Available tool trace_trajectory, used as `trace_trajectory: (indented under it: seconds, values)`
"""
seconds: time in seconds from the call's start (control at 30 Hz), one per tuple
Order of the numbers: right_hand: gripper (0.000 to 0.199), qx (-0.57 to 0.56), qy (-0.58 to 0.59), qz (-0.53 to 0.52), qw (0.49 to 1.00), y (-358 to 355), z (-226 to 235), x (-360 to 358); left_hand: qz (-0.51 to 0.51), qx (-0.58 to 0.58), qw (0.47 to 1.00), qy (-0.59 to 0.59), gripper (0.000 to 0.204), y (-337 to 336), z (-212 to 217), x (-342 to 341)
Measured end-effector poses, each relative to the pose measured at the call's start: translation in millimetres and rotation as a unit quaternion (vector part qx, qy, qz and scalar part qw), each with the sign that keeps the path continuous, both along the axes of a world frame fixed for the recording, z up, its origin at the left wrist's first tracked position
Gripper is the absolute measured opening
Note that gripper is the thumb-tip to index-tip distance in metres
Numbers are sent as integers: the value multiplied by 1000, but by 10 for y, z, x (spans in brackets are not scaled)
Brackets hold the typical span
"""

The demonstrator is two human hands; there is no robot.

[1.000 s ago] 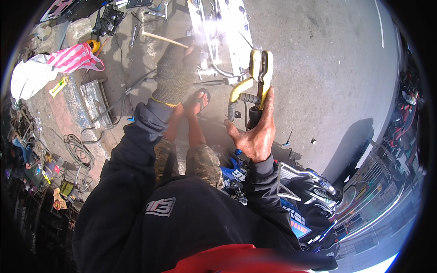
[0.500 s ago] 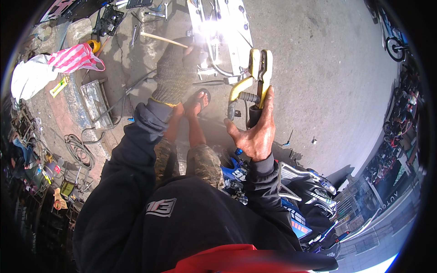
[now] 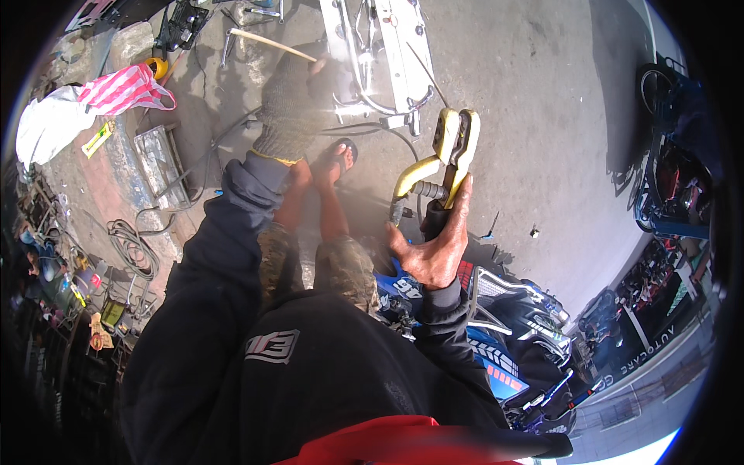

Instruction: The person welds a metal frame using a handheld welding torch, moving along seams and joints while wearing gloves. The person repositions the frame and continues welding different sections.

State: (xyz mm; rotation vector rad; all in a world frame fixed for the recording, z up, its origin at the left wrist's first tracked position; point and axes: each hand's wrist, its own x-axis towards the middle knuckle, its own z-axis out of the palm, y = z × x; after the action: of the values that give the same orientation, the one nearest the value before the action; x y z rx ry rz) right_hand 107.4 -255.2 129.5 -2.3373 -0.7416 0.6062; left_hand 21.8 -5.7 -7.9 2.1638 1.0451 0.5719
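My left hand (image 3: pixel 291 89) wears a grey knitted glove with a yellow cuff edge. Its fingers are closed around a thin pale stick (image 3: pixel 267 41) that points away to the left. The bare right hand (image 3: pixel 435 252) grips the black handle of a yellow-jawed welding clamp (image 3: pixel 418 172), with a bent yellow lever and a coil spring at its side. A thin dark rod (image 3: pixel 426 71) meets the clamp's jaws; whether they pinch it I cannot tell. Beyond both hands a white metal frame (image 3: pixel 397 58) lies on the concrete.
Wrenches (image 3: pixel 227 48), a striped bag (image 3: pixel 128 91), a worn metal box (image 3: pixel 157 164) and coiled cable (image 3: pixel 132 249) lie at left. A cable (image 3: pixel 364 125) crosses near my sandalled foot. A blue motorcycle (image 3: pixel 473 341) stands close at lower right; another vehicle (image 3: pixel 674 163) is farther right.
The clamp and right hand have moved slightly down, the clamp also a little right. The left hand and stick sit slightly higher. Glare on the frame has faded. The vehicle at far right looks larger.
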Motion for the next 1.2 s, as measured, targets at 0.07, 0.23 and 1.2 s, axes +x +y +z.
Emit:
trace_trajectory:
  seconds: [0.07,0.23,1.2]
  values:
    - [121,-10,14,-10,1000,-65,21,-57,-29,37,999,11,30,18,-3,-10]
    - [120,1,6,4,1000,-117,22,-152,-28,44,998,-38,28,31,-10,-22]
    - [118,-20,-24,29,999,-52,-52,-70,-29,71,996,-47,29,-25,-22,-44]
